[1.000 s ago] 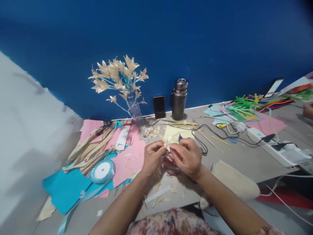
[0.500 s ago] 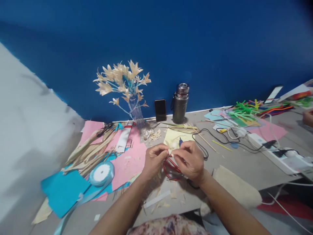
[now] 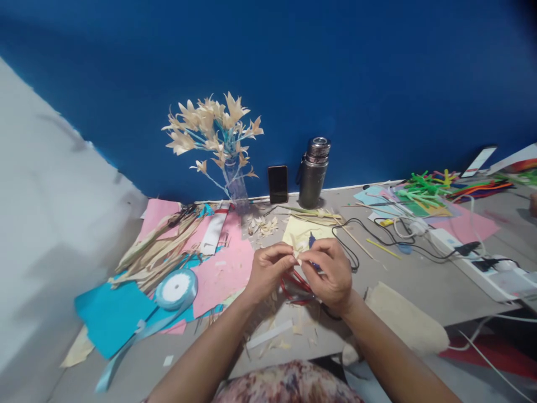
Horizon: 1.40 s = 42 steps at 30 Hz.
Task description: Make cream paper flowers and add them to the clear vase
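My left hand (image 3: 271, 271) and my right hand (image 3: 329, 274) meet over the middle of the table, fingertips pinched together. Between them is a small pale piece of dried husk (image 3: 297, 256), mostly covered by the fingers. Below the hands lies a red-handled tool (image 3: 298, 282), partly hidden. A blue-tipped tool (image 3: 311, 240) rests on the yellow paper (image 3: 289, 228) just behind my right hand. Pale cut petals (image 3: 263, 226) are heaped farther back, and husk scraps (image 3: 277, 348) lie scattered near my wrists.
Pale husk flowers (image 3: 213, 126) stand in a clear vase (image 3: 236, 187) beside a phone (image 3: 277, 184) and a metal flask (image 3: 314, 176). To the left are long dried husks (image 3: 155, 252) and a ribbon roll (image 3: 176, 288). Cables and a power strip (image 3: 470, 263) occupy the right.
My fingertips have drawn closer together around the pale piece, with both hands still pinching. The whole view has shifted slightly.
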Available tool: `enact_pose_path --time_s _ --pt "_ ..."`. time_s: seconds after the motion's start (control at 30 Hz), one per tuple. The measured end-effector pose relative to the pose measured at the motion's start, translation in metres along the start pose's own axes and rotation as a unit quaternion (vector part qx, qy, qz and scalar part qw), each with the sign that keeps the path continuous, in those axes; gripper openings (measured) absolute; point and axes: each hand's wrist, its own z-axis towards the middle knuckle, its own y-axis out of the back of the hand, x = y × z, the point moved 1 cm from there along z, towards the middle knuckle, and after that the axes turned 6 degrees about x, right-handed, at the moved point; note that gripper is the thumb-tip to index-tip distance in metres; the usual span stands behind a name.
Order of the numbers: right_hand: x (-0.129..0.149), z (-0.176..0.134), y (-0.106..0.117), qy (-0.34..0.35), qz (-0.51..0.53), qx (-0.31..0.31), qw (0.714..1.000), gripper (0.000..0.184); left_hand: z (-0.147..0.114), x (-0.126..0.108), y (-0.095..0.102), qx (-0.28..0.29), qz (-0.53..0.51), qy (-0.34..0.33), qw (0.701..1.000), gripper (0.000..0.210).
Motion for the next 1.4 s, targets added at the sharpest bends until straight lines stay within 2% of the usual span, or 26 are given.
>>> enact_pose_path --time_s 0.17,0.3,0.4,0.5,0.63,0.87,1.03,1.23,1.4 --pt "0.000 -0.002 -0.002 -0.004 -0.002 0.001 1.000 0.019 0.001 -0.007 -0.004 -0.034 0.046 -0.045 0.997 0.010" --pt "0.001 -0.001 -0.004 -0.002 -0.006 -0.006 1.000 0.018 0.001 -0.005 -0.004 -0.068 0.058 -0.026 0.996 0.012" --pt "0.003 0.000 -0.002 -0.003 0.007 -0.016 1.000 0.018 0.001 0.002 -0.002 -0.068 0.005 0.012 0.998 0.018" --pt "0.003 0.000 0.000 -0.020 0.023 -0.032 0.999 0.016 0.001 0.009 0.000 -0.070 -0.096 0.046 0.992 0.025" --pt "0.000 -0.001 -0.002 -0.056 0.040 -0.014 0.998 0.010 0.001 0.010 -0.003 -0.038 -0.168 0.075 0.982 0.035" --pt "-0.006 -0.006 -0.010 -0.057 0.060 0.023 0.996 0.011 0.001 0.011 -0.002 -0.035 -0.192 0.096 0.976 0.042" --pt "-0.010 -0.010 -0.012 -0.067 0.077 0.026 0.994 0.009 0.002 0.014 0.003 -0.014 -0.160 0.086 0.983 0.037" --pt "-0.011 -0.013 -0.016 -0.094 0.101 0.054 0.989 0.008 0.005 0.018 0.002 -0.048 -0.181 0.073 0.980 0.037" --pt "-0.015 -0.015 -0.020 -0.142 0.119 0.076 0.980 0.006 0.004 0.025 0.000 -0.038 -0.186 0.095 0.977 0.036"
